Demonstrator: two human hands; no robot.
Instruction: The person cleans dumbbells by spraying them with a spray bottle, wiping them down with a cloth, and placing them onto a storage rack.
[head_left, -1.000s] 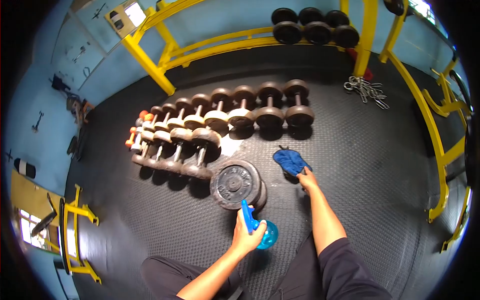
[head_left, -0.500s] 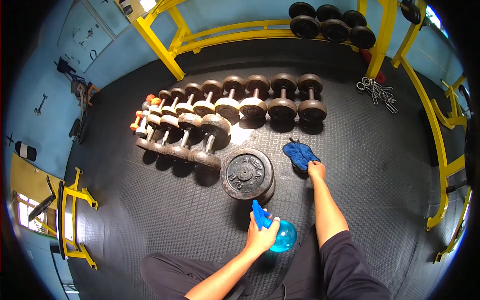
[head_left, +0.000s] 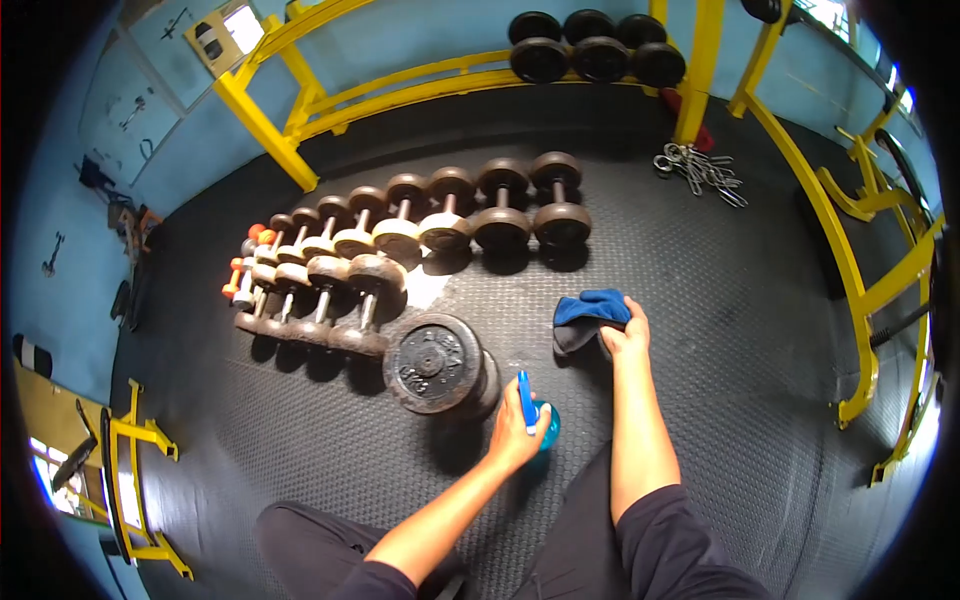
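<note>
My left hand (head_left: 516, 437) is closed around the neck of a blue spray bottle (head_left: 548, 428), whose trigger head points away from me. In my right hand (head_left: 627, 335) a blue and dark grey cloth (head_left: 592, 312) is gripped by its right side, its other end folded and hanging above the mat. A stack of round black weight plates (head_left: 433, 362) lies just left of the bottle, the top one with raised lettering. Between the stack and the cloth is a strip of black mat.
Two rows of dumbbells (head_left: 503, 215) stand beyond the plates, with small orange ones at the left end. Metal spring clips (head_left: 700, 172) lie in a pile by a yellow rack (head_left: 700, 80). Yellow gym frames (head_left: 850, 320) line the right side.
My right hand has lifted the cloth from the mat and it now folds over. My left hand has turned the spray bottle more upright. The whole view has shifted towards the right.
</note>
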